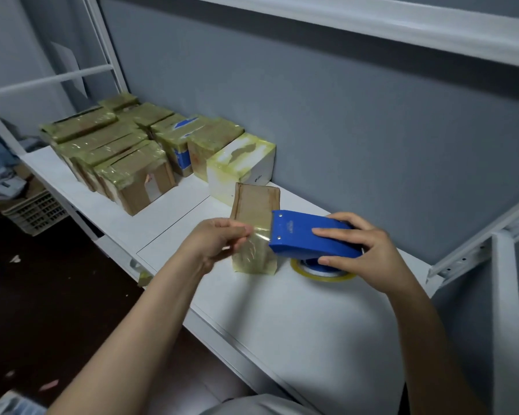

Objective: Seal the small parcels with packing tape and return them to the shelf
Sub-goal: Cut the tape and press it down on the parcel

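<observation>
Parcels [111, 151] at the left end: what are they made of?

Brown cardboard blocks, wrapped in glossy yellowish tape that wrinkles at the corners. They stand packed together on the white shelf [282, 310], against the grey wall. There are about eight, but the back ones overlap, so I cannot count them surely. One shows a blue-and-white print.

And below them?

One beige plastic crate [33, 211] with a gridded wall, on the dark floor.

Next along?

One white carton [240, 166], square-edged, its top taped over, touching the last brown block. Just beside it stands the flat parcel [256, 205]. It is thin brown cardboard, tilted, with its bottom edge on the shelf and its lower half under shiny tape.

Who holds it?

The left hand [219, 238] pinches thumb and fingers on the free end of one strip of tape [259, 238], in front of that parcel. Blur hides whether it grips the cardboard too.

Where does the strip come from?

From the mouth of one blue tape dispenser [306, 235], a wedge of smooth hard plastic with two silver rivets on its side. The right hand [369, 250] clasps it, fingers across the side, thumb below. One roll [324, 275] of clear yellowish tape shows beneath, at the shelf surface.

Far right?

One white metal bracket [477, 244] with small holes, slanting.
</observation>
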